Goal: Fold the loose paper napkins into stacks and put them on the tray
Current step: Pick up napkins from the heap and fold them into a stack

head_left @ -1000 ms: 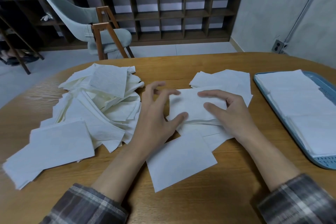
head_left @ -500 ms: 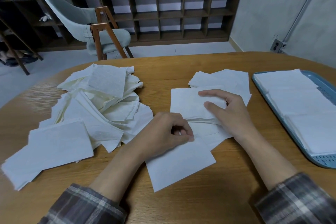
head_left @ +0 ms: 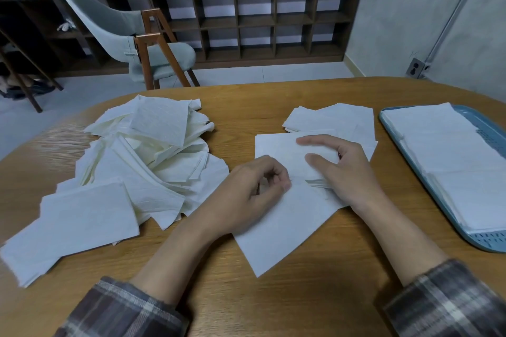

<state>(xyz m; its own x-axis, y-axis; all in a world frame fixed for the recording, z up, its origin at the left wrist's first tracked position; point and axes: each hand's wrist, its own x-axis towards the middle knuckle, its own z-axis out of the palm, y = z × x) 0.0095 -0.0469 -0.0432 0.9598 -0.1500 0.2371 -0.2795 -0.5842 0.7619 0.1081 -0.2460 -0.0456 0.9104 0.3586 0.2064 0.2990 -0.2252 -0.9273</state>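
Nearest on the wooden table (head_left: pixel 301 306) lies a single napkin (head_left: pixel 276 241), its left corner hidden under the left hand (head_left: pixel 246 197), whose curled fingers and thumb pinch its far edge. Just beyond, the right hand (head_left: pixel 347 169) rests with fingers spread and nearly straight on a small stack (head_left: pixel 273 145) of napkins. The loose pile (head_left: pixel 153 161) sprawls to the left, the blue tray (head_left: pixel 477 242) at the right carries folded napkins (head_left: pixel 449 150), and a grey chair (head_left: pixel 153 55) and shelf unit (head_left: pixel 260 22) stand behind.
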